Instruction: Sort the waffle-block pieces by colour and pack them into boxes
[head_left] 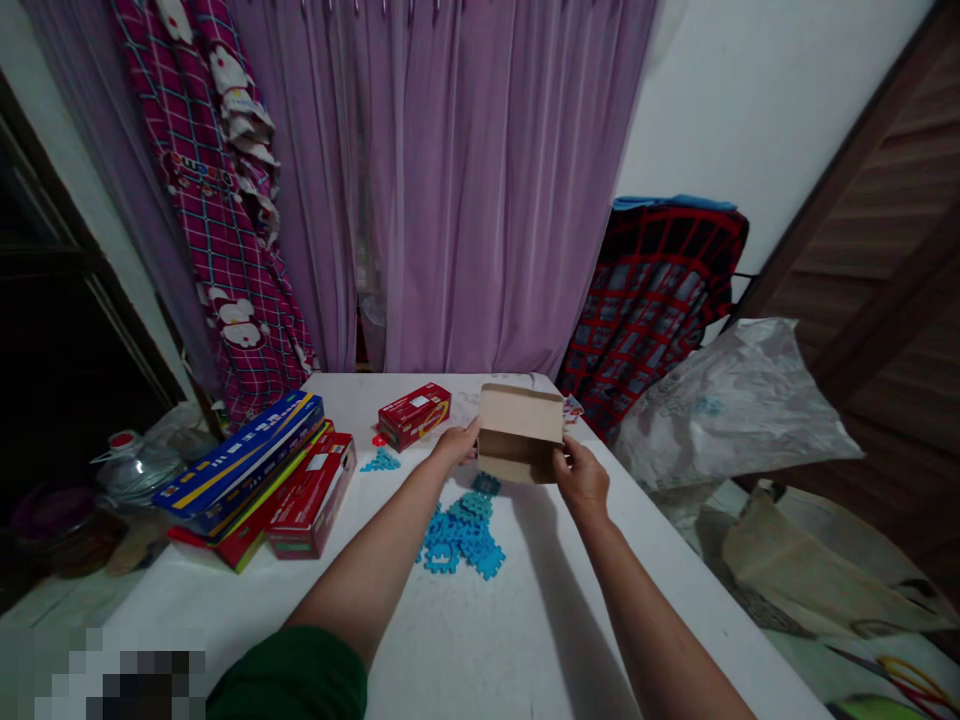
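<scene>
Between my two hands is an open cardboard box [520,412], its plain brown inside facing me and its flap raised. My left hand [456,446] grips the box's left side, with the fingertips partly hidden behind it. On the right side, my right hand [582,474] is closed on the box's lower edge. Below the box, a pile of blue toothed plastic pieces [463,535] lies on the white table [450,640]. A smaller group of blue pieces [381,460] sits to the left, near a small red piece [379,440].
A red box [415,415] stands at the back of the table. On the left are another red box [313,495] and a blue box [244,460] on a stack. Purple curtains [480,200] hang behind. A plastic bag [735,410] is beyond the right edge.
</scene>
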